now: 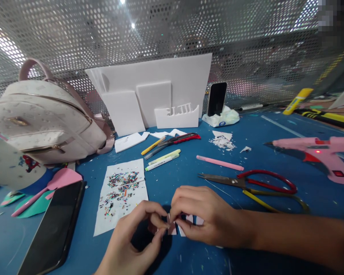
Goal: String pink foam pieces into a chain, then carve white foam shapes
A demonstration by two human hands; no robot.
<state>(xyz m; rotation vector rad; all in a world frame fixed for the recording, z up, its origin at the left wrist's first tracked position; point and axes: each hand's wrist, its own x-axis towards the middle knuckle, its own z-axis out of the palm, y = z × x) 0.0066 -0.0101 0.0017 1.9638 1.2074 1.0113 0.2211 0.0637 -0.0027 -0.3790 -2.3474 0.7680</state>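
My left hand [141, 233] has thumb and forefinger pinched together near the front of the table. Opposite it, the fingertips of my right hand [200, 215] are closed too, almost meeting the left ones. A small pale pink piece [172, 229] shows right at the fingertips; whatever is pinched there is mostly hidden. Partly under my right hand lie more small pale pieces [200, 220]. A white sheet [100, 223] scattered with tiny multicoloured bits [123, 181] lies beyond my left hand. Scissors with red and yellow handles [225, 179] rest behind my right hand.
A pink glue gun [318, 147] with a lit red light lies at right. Pens [163, 159], a pink marker [220, 163] and a red cutter [186, 139] lie mid-table. White foam boards [154, 68] stand behind. A phone [53, 229] and backpack [43, 118] occupy the left.
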